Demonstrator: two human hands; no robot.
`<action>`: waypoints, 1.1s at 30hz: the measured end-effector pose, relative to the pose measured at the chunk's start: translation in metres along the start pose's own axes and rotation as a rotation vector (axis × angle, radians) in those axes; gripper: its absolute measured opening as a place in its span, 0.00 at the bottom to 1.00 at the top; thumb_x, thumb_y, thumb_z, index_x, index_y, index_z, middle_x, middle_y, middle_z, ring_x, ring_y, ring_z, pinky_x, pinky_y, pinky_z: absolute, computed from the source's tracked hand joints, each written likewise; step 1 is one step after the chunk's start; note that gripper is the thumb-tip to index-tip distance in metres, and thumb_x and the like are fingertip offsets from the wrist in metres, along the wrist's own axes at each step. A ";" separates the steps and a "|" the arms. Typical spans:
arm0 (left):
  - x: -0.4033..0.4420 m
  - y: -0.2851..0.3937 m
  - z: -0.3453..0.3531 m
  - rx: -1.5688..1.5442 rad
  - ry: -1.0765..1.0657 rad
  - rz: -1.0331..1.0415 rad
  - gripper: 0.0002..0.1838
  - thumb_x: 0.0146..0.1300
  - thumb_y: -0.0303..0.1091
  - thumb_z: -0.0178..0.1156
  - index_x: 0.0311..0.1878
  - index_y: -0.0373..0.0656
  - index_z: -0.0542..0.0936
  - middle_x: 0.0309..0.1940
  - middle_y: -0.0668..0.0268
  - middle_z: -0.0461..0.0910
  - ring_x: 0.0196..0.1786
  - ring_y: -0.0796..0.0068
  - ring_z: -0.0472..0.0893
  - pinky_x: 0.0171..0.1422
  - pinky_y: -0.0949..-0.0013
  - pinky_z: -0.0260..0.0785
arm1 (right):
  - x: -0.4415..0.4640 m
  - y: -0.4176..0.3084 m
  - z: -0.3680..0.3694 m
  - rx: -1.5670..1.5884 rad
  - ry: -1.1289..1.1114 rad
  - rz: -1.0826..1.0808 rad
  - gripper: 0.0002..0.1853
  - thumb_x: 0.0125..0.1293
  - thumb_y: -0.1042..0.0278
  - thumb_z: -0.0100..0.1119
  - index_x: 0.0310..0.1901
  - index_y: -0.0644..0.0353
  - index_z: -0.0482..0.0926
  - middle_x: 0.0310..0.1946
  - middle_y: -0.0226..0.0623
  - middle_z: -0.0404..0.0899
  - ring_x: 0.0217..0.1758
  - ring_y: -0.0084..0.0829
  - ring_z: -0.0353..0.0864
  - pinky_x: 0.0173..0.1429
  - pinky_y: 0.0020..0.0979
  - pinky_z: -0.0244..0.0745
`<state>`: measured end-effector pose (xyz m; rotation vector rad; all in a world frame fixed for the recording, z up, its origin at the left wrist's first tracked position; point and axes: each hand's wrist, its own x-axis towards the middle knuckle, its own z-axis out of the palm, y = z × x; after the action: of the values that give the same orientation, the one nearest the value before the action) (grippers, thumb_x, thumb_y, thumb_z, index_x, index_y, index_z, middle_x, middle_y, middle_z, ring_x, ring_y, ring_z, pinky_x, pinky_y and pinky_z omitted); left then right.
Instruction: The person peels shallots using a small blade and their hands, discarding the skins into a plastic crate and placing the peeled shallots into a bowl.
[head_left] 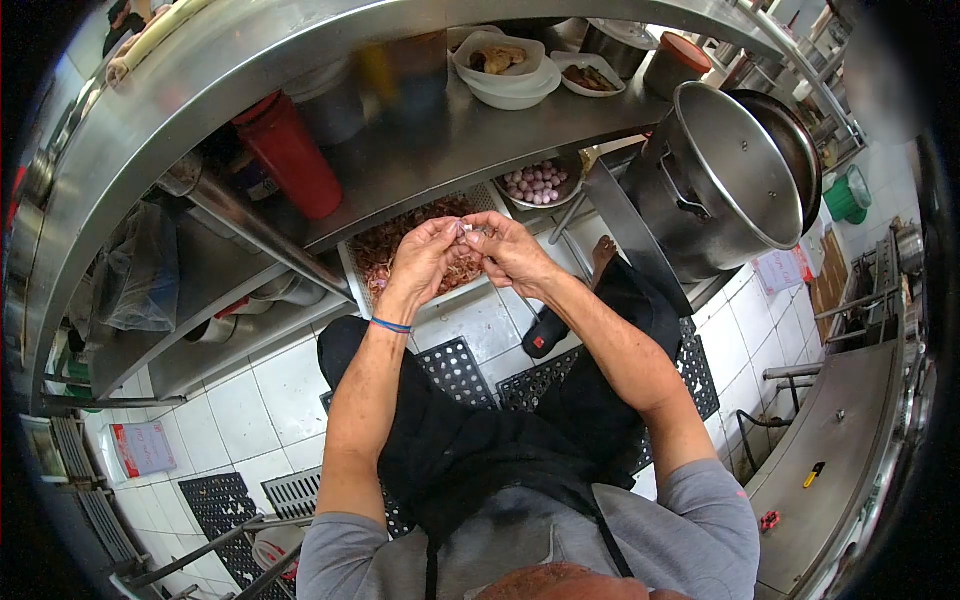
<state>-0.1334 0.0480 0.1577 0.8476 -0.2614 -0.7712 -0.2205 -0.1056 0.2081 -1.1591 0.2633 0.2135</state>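
Both hands meet above a white crate (pixel 352 270) filled with reddish-brown onion skins (pixel 385 250). My left hand (pixel 425 262), with a blue band at the wrist, pinches one side of a small pale purple onion (pixel 463 229). The fingers of my right hand (pixel 508 252) close on its other side; a small tool may be in that hand, but it is too small to make out. Just beyond the crate, a metal bowl (pixel 571 188) holds several peeled purple onions (pixel 536 184).
A steel shelf (pixel 420 150) runs ahead, with a red container (pixel 290 155) and white bowls (pixel 506 92) on it. A large steel pot (pixel 700 190) stands at the right. Black perforated mats (pixel 455 372) lie on the tiled floor.
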 end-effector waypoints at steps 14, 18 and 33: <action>0.002 -0.003 -0.004 -0.015 0.026 0.012 0.10 0.70 0.32 0.57 0.47 0.36 0.76 0.43 0.62 0.81 0.44 0.73 0.80 0.52 0.67 0.74 | 0.004 0.006 -0.001 -0.059 -0.033 -0.030 0.20 0.70 0.64 0.58 0.59 0.60 0.66 0.27 0.28 0.71 0.12 0.12 0.55 0.13 0.19 0.46; 0.001 -0.001 -0.003 -0.018 0.030 0.006 0.09 0.70 0.32 0.56 0.47 0.36 0.76 0.43 0.61 0.81 0.44 0.73 0.80 0.52 0.67 0.74 | 0.002 0.004 -0.001 -0.058 -0.038 -0.019 0.19 0.71 0.62 0.57 0.58 0.60 0.67 0.29 0.29 0.74 0.12 0.12 0.56 0.13 0.18 0.46; 0.005 -0.015 -0.007 -0.033 0.042 0.015 0.08 0.70 0.30 0.55 0.46 0.34 0.77 0.45 0.59 0.81 0.46 0.71 0.80 0.55 0.67 0.74 | 0.031 0.048 -0.010 -0.488 0.278 -0.425 0.10 0.68 0.67 0.58 0.42 0.67 0.78 0.32 0.36 0.81 0.37 0.24 0.78 0.41 0.28 0.72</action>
<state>-0.1344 0.0424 0.1420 0.8287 -0.2170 -0.7413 -0.2062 -0.0956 0.1524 -1.7010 0.2067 -0.2771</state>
